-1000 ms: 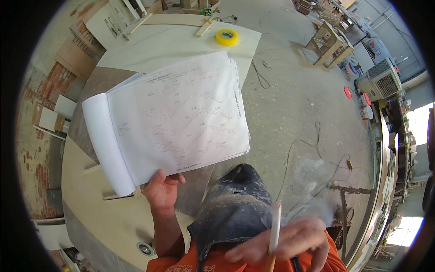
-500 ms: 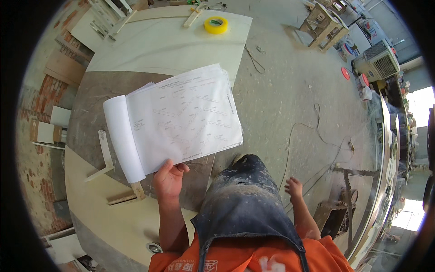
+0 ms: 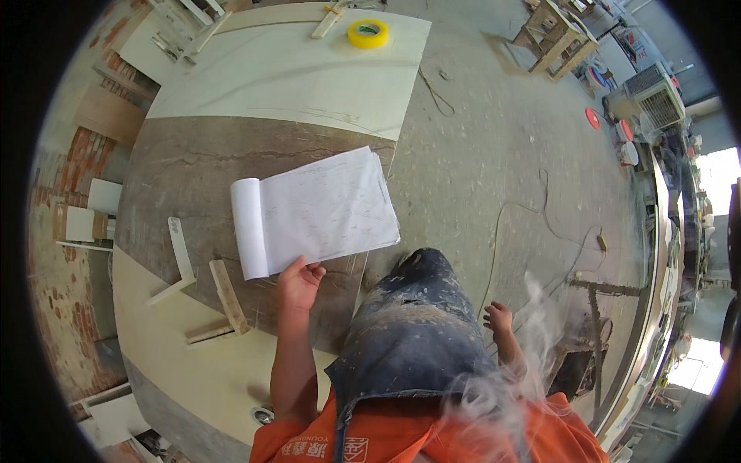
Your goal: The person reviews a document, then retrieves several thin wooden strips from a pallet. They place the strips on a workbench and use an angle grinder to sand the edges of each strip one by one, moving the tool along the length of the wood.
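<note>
Head view. Item: white, printed paper pad [image 3: 332, 204], top sheets rolled back at its left end; centre of the frame, over the worktop [image 3: 177, 174] of white, brown and cream stone-look slabs. Whether the pad rests on it or hangs above, cannot tell.

Left hand [image 3: 301, 284]: thumb and fingers pinching the pad's lower edge, just left of centre. Right hand [image 3: 498, 316]: lower right of centre, fingers loosely bent, beside the dark, dust-marked apron [image 3: 417, 347]; cannot tell whether it grips anything.

Edges: worktop's right edge slants down from upper centre, crossed by the pad's right end; its left edge curves along the brick wall [image 3: 58, 316]. Brown slab surface extends left of the pad; grey concrete floor [image 3: 471, 154] extends right, crossed by a thin dark cable [image 3: 502, 224].

On the worktop: yellow ring-shaped tape roll [image 3: 366, 42], top; pale L-shaped strip [image 3: 179, 247] and light wooden batten [image 3: 228, 297], left, below the pad.

Writing: fine lines and small print on the pad, too small to read; pale lettering and a square emblem on the orange shirt [image 3: 401, 436], lower edge.
</note>
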A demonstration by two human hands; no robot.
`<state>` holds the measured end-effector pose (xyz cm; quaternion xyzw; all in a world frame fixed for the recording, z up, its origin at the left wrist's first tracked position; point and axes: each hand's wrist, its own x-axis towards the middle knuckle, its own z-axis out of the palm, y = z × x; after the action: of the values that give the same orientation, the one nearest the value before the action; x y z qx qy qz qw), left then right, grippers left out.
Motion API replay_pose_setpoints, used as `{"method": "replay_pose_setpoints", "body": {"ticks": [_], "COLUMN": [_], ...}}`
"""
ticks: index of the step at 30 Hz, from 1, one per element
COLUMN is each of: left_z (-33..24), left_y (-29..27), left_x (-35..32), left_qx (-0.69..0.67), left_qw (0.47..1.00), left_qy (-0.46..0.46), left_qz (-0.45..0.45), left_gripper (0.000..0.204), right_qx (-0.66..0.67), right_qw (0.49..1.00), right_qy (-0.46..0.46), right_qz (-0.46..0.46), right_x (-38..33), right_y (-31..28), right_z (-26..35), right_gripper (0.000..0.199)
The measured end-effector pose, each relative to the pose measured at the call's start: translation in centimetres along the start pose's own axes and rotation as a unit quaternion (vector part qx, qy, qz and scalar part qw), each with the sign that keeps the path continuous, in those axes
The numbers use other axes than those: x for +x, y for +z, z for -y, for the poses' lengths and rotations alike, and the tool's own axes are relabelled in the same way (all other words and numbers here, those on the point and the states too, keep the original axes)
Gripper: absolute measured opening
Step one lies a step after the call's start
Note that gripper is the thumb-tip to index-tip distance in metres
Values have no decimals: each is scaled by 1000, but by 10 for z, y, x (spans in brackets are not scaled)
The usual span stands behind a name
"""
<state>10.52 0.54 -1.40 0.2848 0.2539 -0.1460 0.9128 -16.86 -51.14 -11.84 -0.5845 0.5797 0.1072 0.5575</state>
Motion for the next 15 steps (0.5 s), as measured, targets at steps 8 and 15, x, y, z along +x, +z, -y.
{"method": "replay_pose_setpoints", "body": {"ticks": [8,15], "left_z": [19,16], "left_y": [-38,-21], "left_x": [32,-39], "left_qx": [20,287], "left_qw": [995,944], "left_qy": [-72,-142], "left_qz": [-66,-77], "left_gripper": [20,30], "right_qx": [-38,-114], "right_qw": [999,992], "right_qy": [-24,12], "right_qz": [-11,-53], "right_x": [-1,-10], "right_y": [-3,-10], "right_z": [50,52], "right_gripper": [56,56]}}
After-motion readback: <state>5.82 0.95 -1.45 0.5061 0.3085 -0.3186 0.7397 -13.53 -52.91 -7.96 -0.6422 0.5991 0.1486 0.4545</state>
